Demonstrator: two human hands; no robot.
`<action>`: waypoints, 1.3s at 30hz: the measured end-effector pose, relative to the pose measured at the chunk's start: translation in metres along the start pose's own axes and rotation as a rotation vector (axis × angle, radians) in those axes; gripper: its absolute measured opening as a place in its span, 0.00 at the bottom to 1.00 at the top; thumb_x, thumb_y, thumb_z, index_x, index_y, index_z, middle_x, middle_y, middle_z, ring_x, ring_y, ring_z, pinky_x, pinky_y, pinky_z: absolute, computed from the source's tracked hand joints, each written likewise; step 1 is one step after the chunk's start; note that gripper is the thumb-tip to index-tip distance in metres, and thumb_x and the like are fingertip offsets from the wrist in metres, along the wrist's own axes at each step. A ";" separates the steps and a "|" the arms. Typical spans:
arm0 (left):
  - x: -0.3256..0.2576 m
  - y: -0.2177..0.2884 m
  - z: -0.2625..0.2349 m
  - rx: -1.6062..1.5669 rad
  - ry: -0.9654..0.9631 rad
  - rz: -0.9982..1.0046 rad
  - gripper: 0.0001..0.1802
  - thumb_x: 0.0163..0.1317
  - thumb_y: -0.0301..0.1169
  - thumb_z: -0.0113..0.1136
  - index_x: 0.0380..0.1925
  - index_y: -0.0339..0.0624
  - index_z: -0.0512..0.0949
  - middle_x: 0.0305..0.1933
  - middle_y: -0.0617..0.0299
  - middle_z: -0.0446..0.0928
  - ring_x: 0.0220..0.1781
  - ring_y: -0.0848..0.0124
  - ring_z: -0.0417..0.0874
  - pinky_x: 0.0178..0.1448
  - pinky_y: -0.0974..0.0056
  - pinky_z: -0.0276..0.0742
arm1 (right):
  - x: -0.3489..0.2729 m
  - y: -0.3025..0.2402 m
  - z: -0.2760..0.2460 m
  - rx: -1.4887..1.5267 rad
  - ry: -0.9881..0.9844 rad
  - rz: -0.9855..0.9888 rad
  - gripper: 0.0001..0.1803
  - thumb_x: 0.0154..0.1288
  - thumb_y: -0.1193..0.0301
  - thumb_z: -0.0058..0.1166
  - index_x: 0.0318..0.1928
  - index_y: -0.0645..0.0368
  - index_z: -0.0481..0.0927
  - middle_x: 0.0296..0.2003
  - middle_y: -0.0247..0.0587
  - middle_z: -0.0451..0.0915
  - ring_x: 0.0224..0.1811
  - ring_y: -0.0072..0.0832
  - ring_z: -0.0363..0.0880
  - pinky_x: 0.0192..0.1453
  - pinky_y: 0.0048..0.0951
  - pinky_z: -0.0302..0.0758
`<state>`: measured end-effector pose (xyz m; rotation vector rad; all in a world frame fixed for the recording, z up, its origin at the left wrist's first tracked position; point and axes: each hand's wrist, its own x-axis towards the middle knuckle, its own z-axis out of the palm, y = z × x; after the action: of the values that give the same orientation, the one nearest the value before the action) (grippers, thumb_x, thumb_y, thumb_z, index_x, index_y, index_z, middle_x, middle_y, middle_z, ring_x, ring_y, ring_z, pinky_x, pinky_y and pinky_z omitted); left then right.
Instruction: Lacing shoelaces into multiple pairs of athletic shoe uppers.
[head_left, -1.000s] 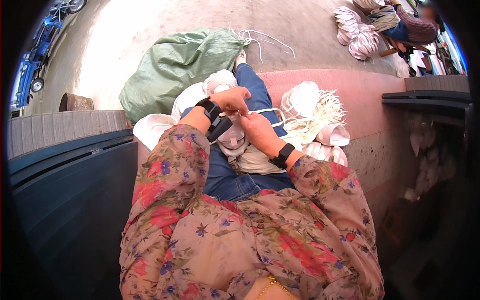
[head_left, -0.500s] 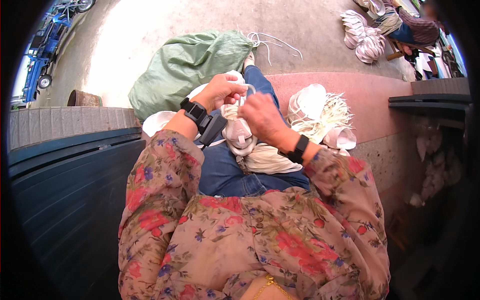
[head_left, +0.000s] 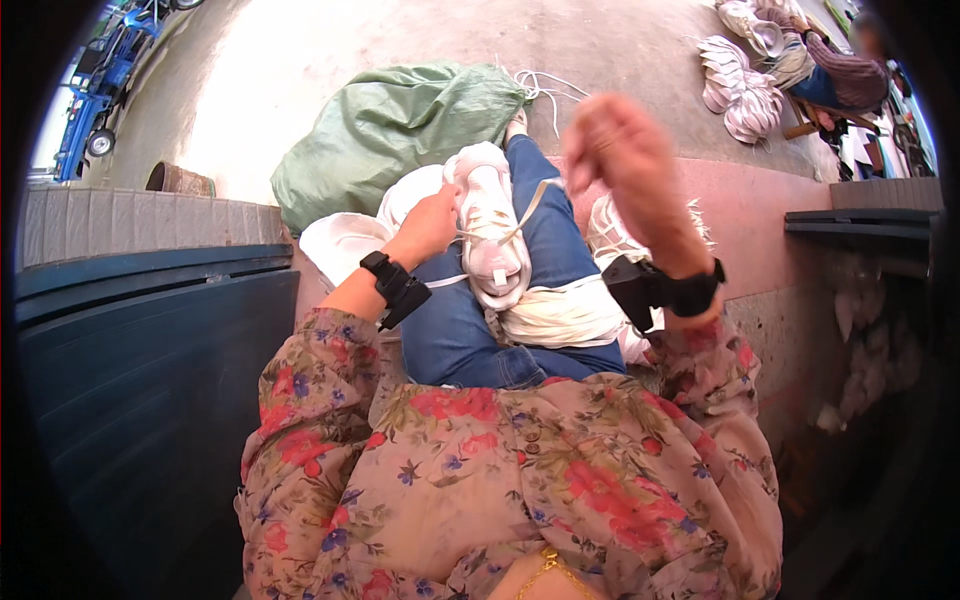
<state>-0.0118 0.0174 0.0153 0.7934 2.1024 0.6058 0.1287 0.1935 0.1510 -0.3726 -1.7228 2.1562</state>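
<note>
The white sneaker (head_left: 492,225) lies sole-down along my thigh, toe pointing away from me, resting on a bundle of pale laces (head_left: 560,315) in my lap. My left hand (head_left: 432,225) presses against its side, fingers curled onto the upper to steady it. My right hand (head_left: 625,160) is lifted high and blurred, drawing a lace (head_left: 530,205) taut from the eyelets — the fingers look pinched together on the lace, though the blur keeps me from being sure. The shoe should be light, its upper soft and yielding, so the firmer sole edge is the better place to grip — the lace is thin and likely slippery.
</note>
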 end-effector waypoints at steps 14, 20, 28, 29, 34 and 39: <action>-0.014 -0.028 0.007 -0.293 -0.040 -0.023 0.25 0.52 0.25 0.51 0.52 0.39 0.63 0.24 0.61 0.74 0.17 0.73 0.72 0.18 0.69 0.66 | -0.036 0.198 0.062 -0.943 -0.167 0.274 0.11 0.52 0.75 0.42 0.32 0.64 0.77 0.28 0.59 0.76 0.35 0.50 0.76 0.37 0.42 0.72; -0.017 -0.022 0.001 -0.541 -0.062 -0.142 0.25 0.53 0.25 0.50 0.53 0.39 0.62 0.25 0.62 0.72 0.12 0.79 0.65 0.13 0.75 0.59 | -0.031 0.196 0.067 -1.144 -0.287 0.252 0.08 0.51 0.74 0.44 0.29 0.65 0.75 0.30 0.56 0.77 0.34 0.47 0.77 0.36 0.41 0.73; -0.027 -0.022 -0.016 -0.834 -0.058 -0.213 0.24 0.53 0.24 0.50 0.52 0.38 0.62 0.26 0.60 0.72 0.14 0.79 0.64 0.13 0.75 0.55 | -0.022 0.130 0.038 -0.445 -0.750 0.822 0.06 0.57 0.72 0.41 0.29 0.60 0.71 0.19 0.37 0.72 0.22 0.25 0.75 0.28 0.28 0.75; -0.026 -0.023 -0.019 -0.836 -0.059 -0.205 0.24 0.53 0.24 0.50 0.52 0.38 0.62 0.26 0.60 0.72 0.14 0.79 0.64 0.13 0.75 0.55 | -0.030 0.118 0.021 -0.005 -0.751 0.796 0.05 0.60 0.70 0.42 0.31 0.57 0.70 0.18 0.28 0.67 0.20 0.18 0.71 0.27 0.22 0.73; -0.029 -0.020 -0.012 -0.843 -0.132 -0.263 0.23 0.53 0.23 0.46 0.52 0.36 0.62 0.30 0.58 0.72 0.13 0.78 0.66 0.12 0.74 0.56 | -0.037 0.000 -0.003 0.464 -0.391 0.237 0.06 0.65 0.68 0.40 0.36 0.57 0.65 0.12 0.26 0.64 0.12 0.17 0.65 0.51 0.33 0.66; -0.029 -0.004 -0.010 -0.334 -0.262 -0.178 0.16 0.55 0.26 0.48 0.45 0.35 0.69 0.28 0.61 0.75 0.15 0.78 0.72 0.13 0.75 0.62 | -0.028 -0.029 0.006 0.595 -0.441 -0.082 0.06 0.66 0.69 0.37 0.36 0.58 0.63 0.12 0.27 0.64 0.11 0.18 0.66 0.53 0.37 0.66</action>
<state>-0.0071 -0.0071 0.0337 0.4641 1.7497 0.6920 0.1547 0.1820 0.1803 0.3475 -1.1480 2.6791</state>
